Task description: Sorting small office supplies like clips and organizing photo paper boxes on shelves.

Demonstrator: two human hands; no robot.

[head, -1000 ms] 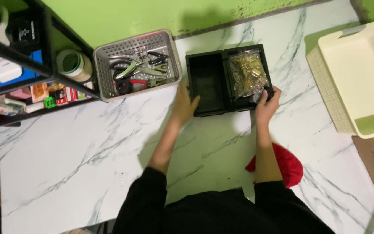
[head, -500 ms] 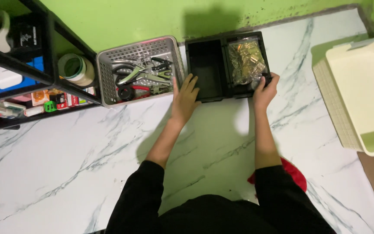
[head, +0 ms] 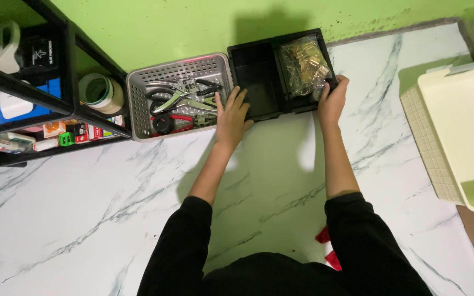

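Two bare hands, the left hand (head: 231,116) and the right hand (head: 331,101), flank one black plastic two-compartment tray (head: 280,72). Just left of the grip sits one grey perforated plastic basket (head: 138,104); well right, one cream plastic bin (head: 462,126).

You get one head view only, looking straight down on the marble table (head: 111,219), wall edge at top.
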